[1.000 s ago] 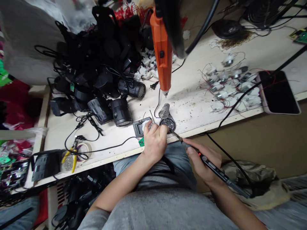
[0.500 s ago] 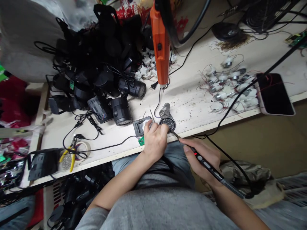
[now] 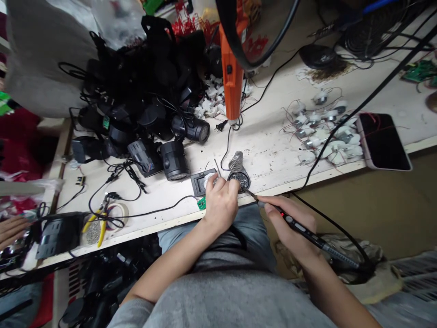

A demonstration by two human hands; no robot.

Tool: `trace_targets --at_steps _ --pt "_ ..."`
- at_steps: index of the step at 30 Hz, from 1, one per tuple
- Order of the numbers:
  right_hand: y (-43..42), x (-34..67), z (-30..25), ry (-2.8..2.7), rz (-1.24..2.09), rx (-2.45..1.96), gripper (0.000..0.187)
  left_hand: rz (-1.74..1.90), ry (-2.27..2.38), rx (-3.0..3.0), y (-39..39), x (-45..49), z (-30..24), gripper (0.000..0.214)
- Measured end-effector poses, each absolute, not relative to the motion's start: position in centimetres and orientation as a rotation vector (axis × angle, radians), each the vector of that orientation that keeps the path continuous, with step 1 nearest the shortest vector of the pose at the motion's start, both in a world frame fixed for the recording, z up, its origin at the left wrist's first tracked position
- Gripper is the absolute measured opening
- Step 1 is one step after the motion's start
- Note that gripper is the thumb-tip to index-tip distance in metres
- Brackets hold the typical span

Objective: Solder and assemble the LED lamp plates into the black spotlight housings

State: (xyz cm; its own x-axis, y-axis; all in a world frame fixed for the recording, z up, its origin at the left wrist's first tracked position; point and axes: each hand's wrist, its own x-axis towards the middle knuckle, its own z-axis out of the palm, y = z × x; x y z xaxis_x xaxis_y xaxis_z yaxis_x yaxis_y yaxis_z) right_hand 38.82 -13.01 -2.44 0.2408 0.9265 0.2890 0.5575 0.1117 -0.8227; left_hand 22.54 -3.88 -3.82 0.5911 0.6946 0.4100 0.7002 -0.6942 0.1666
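Observation:
My right hand (image 3: pixel 292 223) grips a black soldering iron (image 3: pixel 305 234) with a small red light. Its tip end points left, close to the round black soldering stand (image 3: pixel 243 178), whose coiled spring holder (image 3: pixel 236 161) rises behind it. My left hand (image 3: pixel 221 200) is closed, fingers curled, just left of the stand's dish. Beneath its fingertips lies a grey plastic housing (image 3: pixel 198 183) with a white part (image 3: pixel 207 178) in it, partly covered. What the left fingers pinch is hidden. A small green circuit board (image 3: pixel 201 203) on a black cable sits beside the left wrist at the table edge.
An orange electric screwdriver (image 3: pixel 232 82) hangs above the table (image 3: pixel 266 155). Black lamp housings (image 3: pixel 174 159) are heaped at left. Small motors (image 3: pixel 327 132) and a phone (image 3: pixel 384 141) lie right. Yellow-handled pliers (image 3: pixel 101 232) rest front left, near another person's hand (image 3: pixel 13 230).
The view has shifted slightly. My right hand and the soldering iron have moved a little to the right and down. Another person's hand has come into view at the far left.

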Motion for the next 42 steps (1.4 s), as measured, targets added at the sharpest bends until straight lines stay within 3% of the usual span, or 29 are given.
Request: trace_targets --at_steps 42 --pt "-13.53 38.44 -2.42 -1.306 0.48 -1.549 0.019 -0.7 -1.239 -2.84 -3.86 22.15 -3.77 0.02"
